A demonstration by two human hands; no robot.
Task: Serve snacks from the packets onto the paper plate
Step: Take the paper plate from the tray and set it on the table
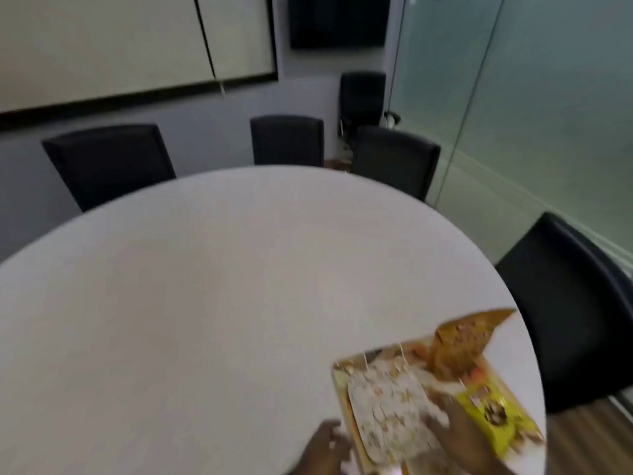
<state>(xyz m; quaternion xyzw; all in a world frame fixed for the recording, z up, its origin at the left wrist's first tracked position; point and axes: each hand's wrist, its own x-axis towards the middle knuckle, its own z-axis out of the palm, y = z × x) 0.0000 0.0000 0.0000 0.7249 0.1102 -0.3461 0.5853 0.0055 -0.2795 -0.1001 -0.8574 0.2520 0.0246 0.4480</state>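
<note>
The view is blurred. A paper plate with a gold rim and a pale flowered pattern sits at the near right of the round white table. A golden-brown snack packet sticks up at the plate's far right corner. A yellow-green packet lies along its right side. My left hand grips the plate's near left edge. My right hand is closed where the plate meets the yellow-green packet. Which of the two it grips is unclear.
Black chairs ring the table's far side, and another chair stands close on the right near the packets. A glass wall runs along the right. A wooden floor strip shows at the bottom right.
</note>
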